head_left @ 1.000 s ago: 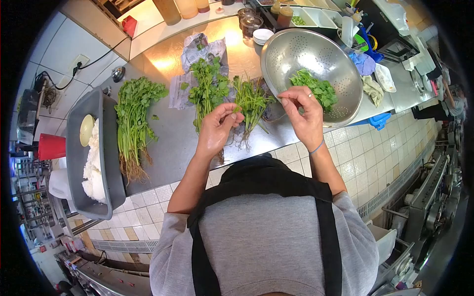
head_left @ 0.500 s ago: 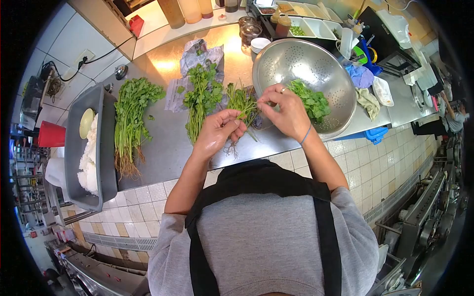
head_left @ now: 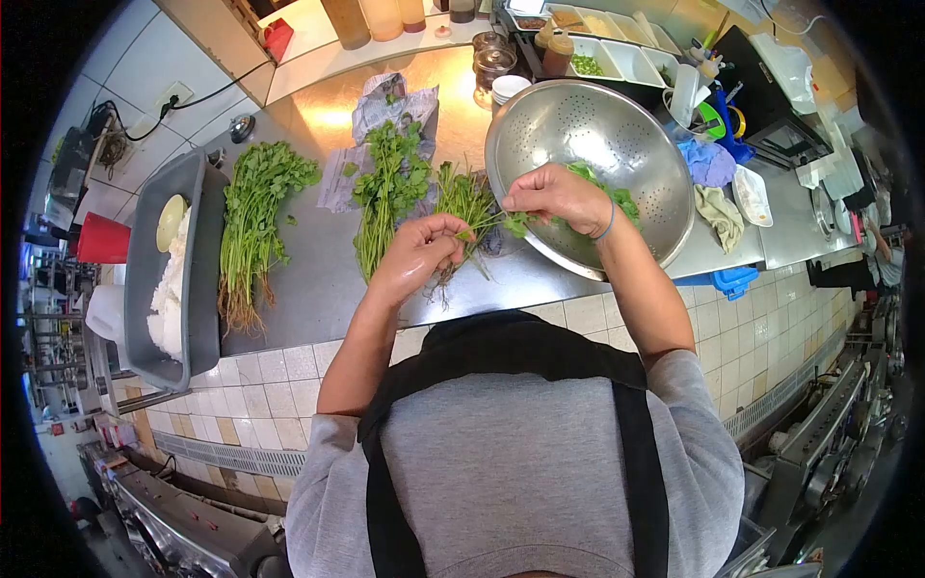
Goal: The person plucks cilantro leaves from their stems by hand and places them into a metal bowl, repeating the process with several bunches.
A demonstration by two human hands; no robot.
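Fingers [head_left: 445,231] of left hand [head_left: 416,255] pinch a cilantro sprig [head_left: 487,223]; right hand [head_left: 557,196] closed on its leafy end, over the colander [head_left: 617,116] rim. I judge a clean strip needs the stem pinned low, leaves pulled toward the colander. Beyond on the counter [head_left: 318,279]: loose bunches [head_left: 390,188], newspaper [head_left: 385,106]. I can read no labels.

Both hands raised, left [head_left: 416,252] fingers pinched; right [head_left: 556,197] fingers pinched, wrists bent
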